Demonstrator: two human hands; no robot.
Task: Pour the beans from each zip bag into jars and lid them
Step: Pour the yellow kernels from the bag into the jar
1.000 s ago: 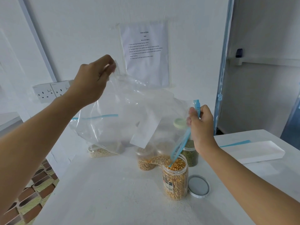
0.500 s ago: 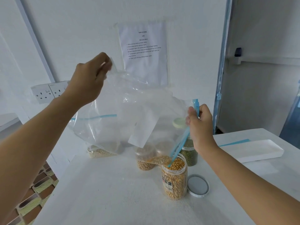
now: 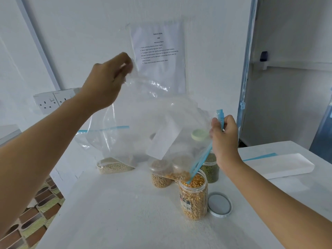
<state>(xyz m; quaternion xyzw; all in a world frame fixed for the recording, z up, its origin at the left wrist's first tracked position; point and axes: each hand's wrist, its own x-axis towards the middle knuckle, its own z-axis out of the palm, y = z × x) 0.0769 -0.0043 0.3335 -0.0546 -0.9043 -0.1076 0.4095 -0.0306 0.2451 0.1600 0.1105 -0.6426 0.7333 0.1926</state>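
One zip bag pinched by left hand and right hand fingers, veiling jars behind, perhaps three.

A white sheet of paper printed with lines of black text is stuck flat on the white painted wall. Left of it and lower down, a white double wall socket is mounted on the same wall. A white, powdery-looking worktop fills the foreground, and a long white rectangular foam tray lies on its right side. A pale blue vertical frame strip runs down the wall's right edge, with a small dark object on a white ledge beyond it. Brown and green patterned floor tiles show at lower left.
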